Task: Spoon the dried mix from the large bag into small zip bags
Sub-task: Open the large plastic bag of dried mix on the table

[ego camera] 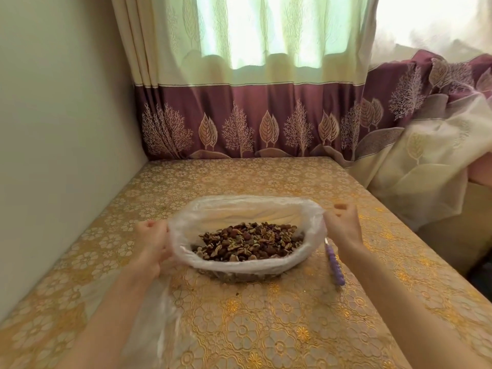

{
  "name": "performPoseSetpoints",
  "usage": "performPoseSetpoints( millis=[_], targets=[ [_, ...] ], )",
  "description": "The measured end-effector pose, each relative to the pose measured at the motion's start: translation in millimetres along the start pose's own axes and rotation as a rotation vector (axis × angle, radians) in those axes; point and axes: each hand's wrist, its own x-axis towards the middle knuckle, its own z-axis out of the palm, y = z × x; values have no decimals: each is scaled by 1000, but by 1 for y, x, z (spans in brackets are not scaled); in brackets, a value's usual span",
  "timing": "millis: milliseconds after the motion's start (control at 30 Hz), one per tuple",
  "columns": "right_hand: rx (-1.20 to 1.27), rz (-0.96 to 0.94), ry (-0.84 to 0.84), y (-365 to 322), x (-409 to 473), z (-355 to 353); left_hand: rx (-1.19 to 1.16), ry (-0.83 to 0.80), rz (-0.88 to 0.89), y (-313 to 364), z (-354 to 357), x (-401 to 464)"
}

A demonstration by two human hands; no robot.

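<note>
A large clear plastic bag (pixel 247 209) stands open in the middle of the table, its rim rolled down. Brown dried mix (pixel 250 242) of nuts and dried fruit fills its bottom. My left hand (pixel 153 242) grips the bag's left rim with curled fingers. My right hand (pixel 343 222) pinches the right rim, pulling the mouth wide. A spoon with a purple handle (pixel 334 262) lies on the table just right of the bag, below my right wrist. Thin clear small zip bags (pixel 159 315) lie flat under my left forearm.
The table carries a gold floral cloth (pixel 266 328). A cream wall (pixel 53 155) runs along its left side. Purple and cream curtains (pixel 239 123) hang behind, and bunched curtain fabric (pixel 426 161) spills at the right past the table's edge.
</note>
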Motion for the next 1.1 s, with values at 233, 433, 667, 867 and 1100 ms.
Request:
performPoseSetpoints(
  millis=[233,433,667,867,1100],
  targets=[
    [-806,-695,-48,9,-12,21,804,-77,665,-14,24,1],
    [-670,-438,-230,3,10,22,876,-124,757,-15,30,20],
    [138,392,-719,-24,67,18,-116,-495,-162,20,41,52],
    [49,513,-783,-16,74,20,-108,-671,-368,13,31,76],
    [-420,-58,-398,-6,76,28,403,-356,127,8,34,79]
  ],
)
